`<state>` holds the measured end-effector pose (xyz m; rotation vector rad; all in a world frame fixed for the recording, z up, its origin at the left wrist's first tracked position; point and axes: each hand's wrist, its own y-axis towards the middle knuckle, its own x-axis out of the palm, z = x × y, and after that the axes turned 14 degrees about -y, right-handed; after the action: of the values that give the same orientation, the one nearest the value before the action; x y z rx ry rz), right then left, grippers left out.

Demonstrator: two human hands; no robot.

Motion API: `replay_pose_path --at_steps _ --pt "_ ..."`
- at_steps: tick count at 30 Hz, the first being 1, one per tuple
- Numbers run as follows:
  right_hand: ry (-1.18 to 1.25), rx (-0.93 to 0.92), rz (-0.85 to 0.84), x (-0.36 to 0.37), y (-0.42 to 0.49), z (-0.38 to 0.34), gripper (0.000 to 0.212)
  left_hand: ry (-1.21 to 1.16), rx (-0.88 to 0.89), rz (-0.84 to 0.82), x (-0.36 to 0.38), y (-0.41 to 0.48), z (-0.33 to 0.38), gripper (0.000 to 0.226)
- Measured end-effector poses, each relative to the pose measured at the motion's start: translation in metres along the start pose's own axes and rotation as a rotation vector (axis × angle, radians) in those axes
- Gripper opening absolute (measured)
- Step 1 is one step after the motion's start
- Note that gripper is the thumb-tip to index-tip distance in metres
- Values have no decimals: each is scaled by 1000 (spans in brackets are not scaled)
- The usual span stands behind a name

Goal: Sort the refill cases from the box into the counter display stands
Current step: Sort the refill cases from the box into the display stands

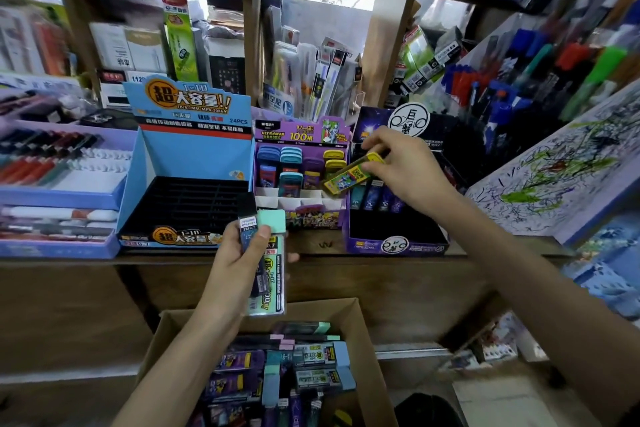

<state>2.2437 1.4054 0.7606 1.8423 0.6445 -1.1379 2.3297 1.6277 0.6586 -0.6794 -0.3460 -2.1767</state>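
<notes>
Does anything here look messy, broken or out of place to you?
Nothing looks damaged or spilled. The refill cases in the cardboard box lie jumbled, and the blue stand looks empty beside the part-filled purple stand.

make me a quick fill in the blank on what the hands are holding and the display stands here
1. The right hand pinches a refill case with a ____ cap over the purple stand.
2. The left hand grips ____ cases together: a mint-capped case and a dark case.
3. The visible black slots of the blue stand are ____.
4. The loose cases lie in a ____ box.

Missing words: yellow; two; empty; cardboard
</notes>
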Motion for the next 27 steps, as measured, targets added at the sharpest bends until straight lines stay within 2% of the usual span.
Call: replay_pose_path --at_steps 3,8,15,19,23,27 --pt "-420 -191 78 3 13 -7 21 9 11 6 -5 -1 2 15" --pt "-683 -395 57 14 23 -22 17 37 16 2 -14 -5 7 17" --pt "-774 -431 78 8 38 -32 26 51 8 15 -22 -9 12 15" --pt "-801 -480 19 18 36 -32 26 62 9 -3 -22 -12 13 16" --pt "-722 -453 -16 30 35 -27 26 68 4 -3 -21 -14 13 17" --pt "-628 -393 -39 36 37 -24 40 71 13 -5 -22 -15 15 17"
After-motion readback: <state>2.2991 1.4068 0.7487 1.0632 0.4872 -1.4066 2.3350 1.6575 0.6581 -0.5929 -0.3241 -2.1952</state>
